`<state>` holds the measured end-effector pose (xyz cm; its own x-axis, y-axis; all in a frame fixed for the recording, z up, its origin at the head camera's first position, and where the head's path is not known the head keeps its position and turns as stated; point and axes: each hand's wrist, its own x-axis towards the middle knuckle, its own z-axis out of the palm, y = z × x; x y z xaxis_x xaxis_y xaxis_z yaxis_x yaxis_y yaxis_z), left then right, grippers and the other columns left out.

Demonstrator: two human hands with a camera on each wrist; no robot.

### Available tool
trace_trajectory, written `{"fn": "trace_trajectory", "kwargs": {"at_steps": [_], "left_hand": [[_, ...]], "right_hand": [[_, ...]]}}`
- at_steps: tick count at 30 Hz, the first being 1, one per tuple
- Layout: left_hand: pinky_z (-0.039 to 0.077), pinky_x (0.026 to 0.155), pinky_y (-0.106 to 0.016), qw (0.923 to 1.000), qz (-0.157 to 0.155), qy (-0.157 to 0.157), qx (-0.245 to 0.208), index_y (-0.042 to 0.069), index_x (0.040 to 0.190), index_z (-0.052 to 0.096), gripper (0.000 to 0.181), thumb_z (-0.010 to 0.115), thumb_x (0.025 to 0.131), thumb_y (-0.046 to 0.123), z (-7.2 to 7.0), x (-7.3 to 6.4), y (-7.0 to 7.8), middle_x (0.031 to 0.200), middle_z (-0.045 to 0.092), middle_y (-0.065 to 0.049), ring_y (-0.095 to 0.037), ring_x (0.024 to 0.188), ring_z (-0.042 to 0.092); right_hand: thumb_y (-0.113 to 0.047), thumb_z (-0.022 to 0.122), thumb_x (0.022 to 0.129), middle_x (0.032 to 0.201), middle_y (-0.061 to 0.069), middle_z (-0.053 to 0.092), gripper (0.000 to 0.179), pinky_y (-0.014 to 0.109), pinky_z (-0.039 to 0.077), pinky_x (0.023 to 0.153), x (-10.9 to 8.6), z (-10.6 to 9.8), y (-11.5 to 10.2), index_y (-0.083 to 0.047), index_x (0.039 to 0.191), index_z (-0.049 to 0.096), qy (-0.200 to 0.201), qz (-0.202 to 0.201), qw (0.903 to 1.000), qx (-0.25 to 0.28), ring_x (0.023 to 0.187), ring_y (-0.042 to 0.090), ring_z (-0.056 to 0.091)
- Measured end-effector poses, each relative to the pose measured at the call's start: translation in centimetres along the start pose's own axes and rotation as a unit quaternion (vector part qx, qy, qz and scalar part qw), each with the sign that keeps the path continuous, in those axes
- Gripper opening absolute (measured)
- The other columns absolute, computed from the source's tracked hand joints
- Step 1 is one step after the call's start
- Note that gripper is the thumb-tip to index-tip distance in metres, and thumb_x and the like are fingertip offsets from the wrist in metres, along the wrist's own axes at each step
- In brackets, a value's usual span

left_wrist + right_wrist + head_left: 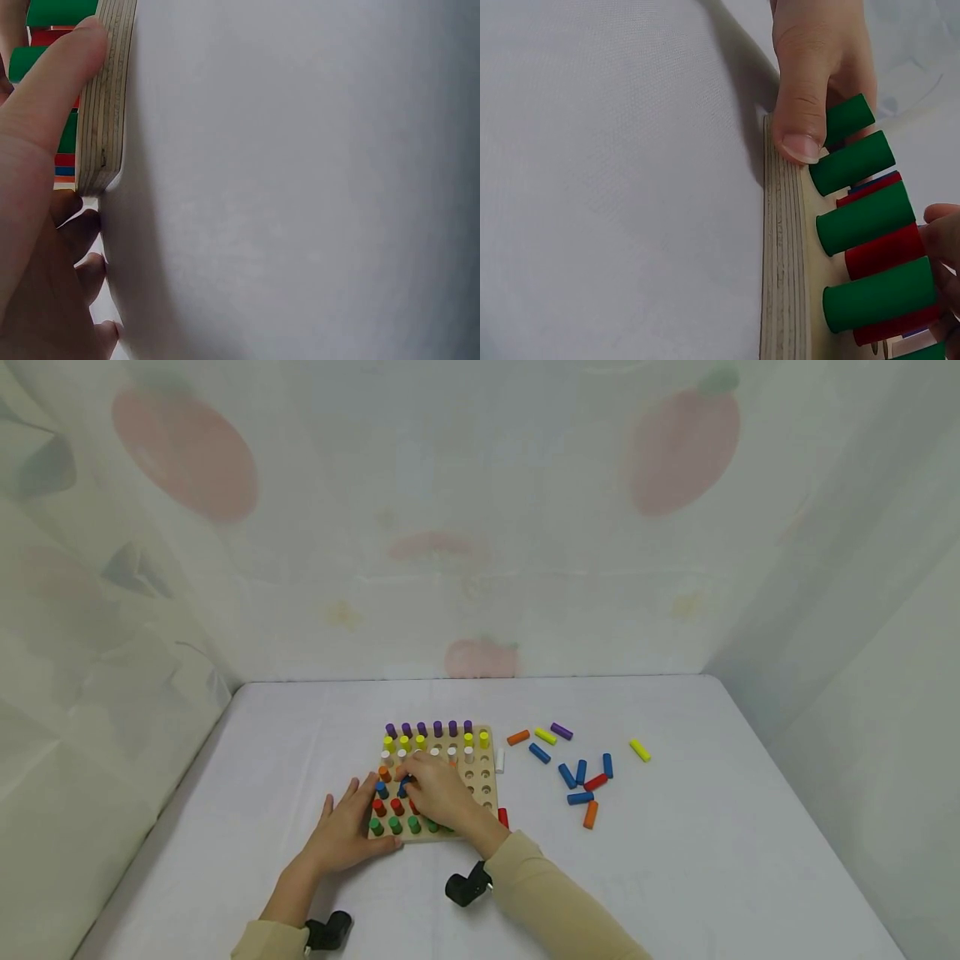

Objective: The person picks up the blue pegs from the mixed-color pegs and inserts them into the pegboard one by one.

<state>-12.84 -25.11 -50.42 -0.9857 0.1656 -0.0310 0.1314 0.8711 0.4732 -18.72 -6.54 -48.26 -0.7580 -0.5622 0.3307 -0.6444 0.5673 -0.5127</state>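
Note:
A square wooden pegboard lies on the table, set with rows of coloured pegs. My left hand holds its near left corner. The left thumb lies on the layered near edge, and the other fingers spread along the left side. Over the middle left of the board, my right hand pinches a blue peg at its fingertips, in the blue row. Green pegs stand along the near edge, with red pegs behind them. The right hand and wrist hide part of the board's middle and near right.
Right of the board lie loose pegs: several blue ones, orange, yellow, purple and red. A white peg and a red one lie close against the board's right side. Curtains surround the table.

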Motion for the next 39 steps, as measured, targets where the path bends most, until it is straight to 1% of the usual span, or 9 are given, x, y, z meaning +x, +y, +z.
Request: {"fn": "trace_trajectory", "kwargs": {"at_steps": [6,8,12,17,22,26,29,34,39], "left_hand": [[0.005,0.101,-0.071,1.0000,0.006,0.002,0.000,0.005,0.145,0.025,0.112,0.073,0.062,0.063,0.03,0.00,-0.02,0.146,0.033,-0.017,-0.043,0.136,0.020],[0.005,0.101,-0.071,1.0000,0.004,0.002,0.000,0.006,0.146,0.024,0.112,0.073,0.062,0.063,0.12,0.01,-0.08,0.146,0.033,-0.015,-0.042,0.137,0.020],[0.004,0.101,-0.071,1.0000,0.002,0.001,-0.003,0.007,0.146,0.024,0.113,0.072,0.061,0.064,0.29,0.01,-0.20,0.146,0.033,-0.016,-0.042,0.137,0.019],[0.005,0.101,-0.071,1.0000,0.003,0.002,0.000,0.007,0.146,0.024,0.113,0.071,0.061,0.066,0.41,0.01,-0.34,0.147,0.033,-0.016,-0.042,0.137,0.019],[0.005,0.102,-0.070,1.0000,0.005,0.003,0.000,0.007,0.146,0.024,0.112,0.072,0.062,0.065,0.40,-0.05,-0.33,0.147,0.033,-0.016,-0.042,0.137,0.019],[0.005,0.101,-0.071,1.0000,0.005,0.005,0.001,0.007,0.146,0.025,0.112,0.072,0.062,0.064,0.33,-0.06,-0.33,0.146,0.033,-0.017,-0.043,0.137,0.019],[0.005,0.101,-0.070,1.0000,0.007,0.006,0.002,0.008,0.146,0.025,0.112,0.071,0.062,0.065,0.34,-0.05,-0.36,0.147,0.032,-0.017,-0.043,0.137,0.019],[0.005,0.102,-0.070,1.0000,0.006,0.006,0.001,0.008,0.146,0.025,0.112,0.071,0.062,0.065,0.43,-0.04,-0.43,0.147,0.032,-0.016,-0.042,0.137,0.019],[0.005,0.102,-0.070,1.0000,0.005,0.007,0.003,0.008,0.146,0.025,0.112,0.070,0.062,0.066,0.47,0.01,-0.43,0.147,0.032,-0.016,-0.042,0.137,0.019]], "right_hand": [[-0.009,0.062,0.086,0.095,-0.005,0.063,0.013,0.009,0.045,0.075,0.12,0.33,0.16,-0.015,0.096,0.067,0.006,-0.010,0.9998,-0.015,0.082,0.002,0.054],[-0.009,0.063,0.086,0.095,-0.005,0.063,0.012,0.009,0.045,0.074,0.13,0.41,0.17,-0.015,0.095,0.067,0.008,-0.014,0.9996,-0.022,0.082,0.002,0.054],[-0.010,0.063,0.085,0.094,-0.006,0.063,0.013,0.010,0.046,0.076,0.12,0.46,0.10,-0.016,0.095,0.068,0.005,-0.021,0.9992,-0.035,0.083,0.002,0.054],[-0.011,0.063,0.086,0.093,-0.006,0.064,0.013,0.009,0.045,0.074,0.17,0.49,-0.02,-0.016,0.096,0.069,0.001,-0.033,0.9984,-0.047,0.082,0.002,0.054],[-0.013,0.063,0.087,0.095,-0.007,0.064,0.013,0.011,0.046,0.077,0.20,0.47,-0.17,-0.017,0.097,0.070,-0.002,-0.024,0.9982,-0.055,0.084,0.002,0.056],[-0.016,0.062,0.088,0.101,-0.007,0.065,0.015,0.015,0.047,0.085,0.17,0.55,-0.31,-0.018,0.101,0.068,-0.001,-0.015,0.9981,-0.059,0.095,0.005,0.058],[-0.016,0.062,0.088,0.104,-0.008,0.065,0.015,0.017,0.046,0.089,0.18,0.73,-0.31,-0.019,0.102,0.067,0.003,-0.009,0.9985,-0.054,0.099,0.005,0.058],[-0.017,0.064,0.086,0.097,-0.009,0.067,0.012,0.015,0.047,0.082,0.30,0.75,-0.36,-0.018,0.098,0.067,0.004,-0.008,0.9986,-0.052,0.090,0.004,0.058],[-0.019,0.064,0.086,0.096,-0.009,0.066,0.011,0.014,0.047,0.079,0.39,0.85,-0.36,-0.019,0.096,0.068,0.000,-0.005,0.9977,-0.067,0.087,0.004,0.057]]}}
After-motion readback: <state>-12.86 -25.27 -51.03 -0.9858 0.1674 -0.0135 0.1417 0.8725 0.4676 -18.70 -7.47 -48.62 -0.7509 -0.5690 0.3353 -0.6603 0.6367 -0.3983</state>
